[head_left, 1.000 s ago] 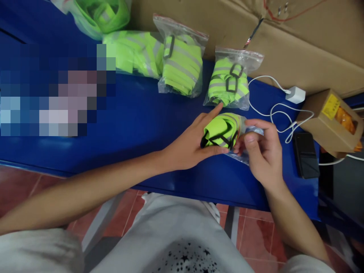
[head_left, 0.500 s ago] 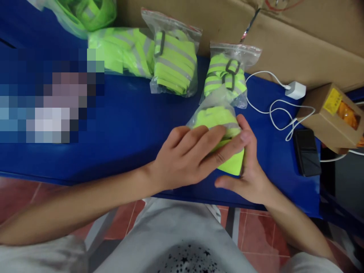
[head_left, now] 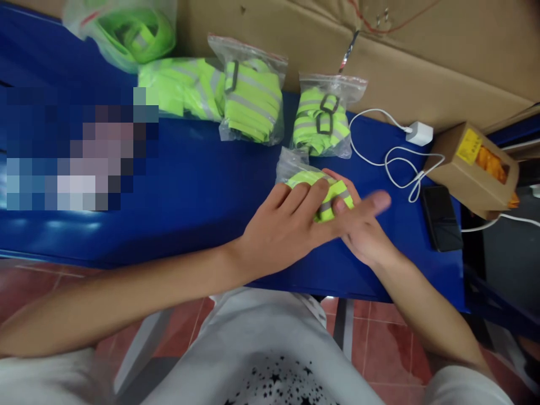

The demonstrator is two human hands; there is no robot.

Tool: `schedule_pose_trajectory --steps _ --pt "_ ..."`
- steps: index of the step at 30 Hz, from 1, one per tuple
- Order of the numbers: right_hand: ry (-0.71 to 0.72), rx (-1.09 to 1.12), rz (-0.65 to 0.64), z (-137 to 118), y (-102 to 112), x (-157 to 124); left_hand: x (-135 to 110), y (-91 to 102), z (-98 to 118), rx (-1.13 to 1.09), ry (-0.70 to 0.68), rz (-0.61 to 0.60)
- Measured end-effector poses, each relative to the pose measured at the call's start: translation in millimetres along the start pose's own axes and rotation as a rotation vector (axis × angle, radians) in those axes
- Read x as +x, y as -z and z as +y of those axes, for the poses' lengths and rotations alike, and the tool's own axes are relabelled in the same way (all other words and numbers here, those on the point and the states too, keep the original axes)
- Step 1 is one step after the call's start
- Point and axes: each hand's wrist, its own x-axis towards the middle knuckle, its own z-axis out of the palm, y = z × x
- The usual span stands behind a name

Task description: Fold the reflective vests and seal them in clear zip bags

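Observation:
A folded neon-yellow reflective vest (head_left: 342, 191) with grey bands lies between my two hands over the blue table, partly inside a clear plastic bag (head_left: 291, 163). My left hand (head_left: 282, 230) presses on it from above with bent fingers, while its index finger stretches out across my right hand. Beneath and to the right, my right hand (head_left: 363, 233) cups the bundle, its thumb on the near side. Fingers cover much of the bundle. Just beyond is a bagged vest (head_left: 316, 126) with dark buckles.
More bagged neon vests (head_left: 253, 101) line the back of the blue table (head_left: 189, 174), against cardboard (head_left: 400, 67). At right are a white charger (head_left: 419, 134) with its cable, a black phone (head_left: 441, 219) and a cardboard box (head_left: 468, 169). A pixelated patch hides the left side.
The vest bundle has become more compact between my hands. My right thumb has come up onto it, and my left index finger has extended to the right. The view has shifted slightly.

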Motion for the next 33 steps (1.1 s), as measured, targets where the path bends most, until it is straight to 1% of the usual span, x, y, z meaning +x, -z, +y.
schedule_pose_trajectory --steps 2,4,6,8,10,12,14,17,19,22,24,27,29,30,32,33 --pt "-0.017 0.043 0.029 -2.1 7.1 3.9 0.4 0.0 -8.8 -0.072 -0.075 -0.013" --pt "-0.019 0.016 0.021 -5.3 18.4 6.7 1.2 1.0 -21.1 -0.157 -0.182 -0.065" --pt "-0.004 -0.024 -0.055 -9.4 31.1 7.2 3.2 2.8 -32.7 -0.222 -0.263 -0.09" --pt "0.03 -0.069 -0.183 -14.4 40.9 4.8 5.8 3.4 -39.6 -0.259 -0.287 -0.128" --pt "0.072 -0.124 -0.277 -19.6 44.8 0.4 7.3 0.5 -40.4 -0.289 -0.287 -0.171" --pt "0.085 -0.195 -0.297 -23.7 43.2 -3.8 6.2 -7.1 -37.0 -0.307 -0.284 -0.187" --pt "0.085 -0.259 -0.241 -25.1 38.6 -5.8 2.7 -17.2 -32.6 -0.315 -0.253 -0.153" --pt "0.104 -0.303 -0.096 -21.6 31.7 -4.7 -3.0 -28.6 -29.1 -0.328 -0.148 -0.102" --pt "0.13 -0.325 -0.017 -18.2 29.5 -3.0 -4.7 -29.1 -30.3 -0.421 -0.113 -0.081" --pt "0.216 -0.376 0.054 -17.8 30.2 -2.1 -3.6 -18.5 -38.0 -0.69 -0.072 -0.11" --pt "0.304 -0.425 0.047 -22.1 31.8 -3.0 -1.1 -8.7 -46.4 -0.876 0.012 -0.142" --pt "0.402 -0.48 -0.079 -30.2 33.5 -5.5 3.9 -0.2 -58.8 -1.017 0.158 -0.202" --pt "0.401 -0.477 -0.175 -32.0 33.3 -7.3 7.4 -0.9 -63.2 -1.037 0.168 -0.304" --pt "0.381 -0.456 -0.19 -31.5 32.7 -8.0 8.9 -2.5 -63.8 -1.037 0.157 -0.37" --pt "0.33 -0.401 -0.155 -28.7 30.4 -9.0 11.0 -5.8 -62.2 -1.032 0.149 -0.486" --pt "0.306 -0.379 -0.117 -27.2 28.9 -9.3 11.4 -6.7 -60.3 -1.021 0.163 -0.517"
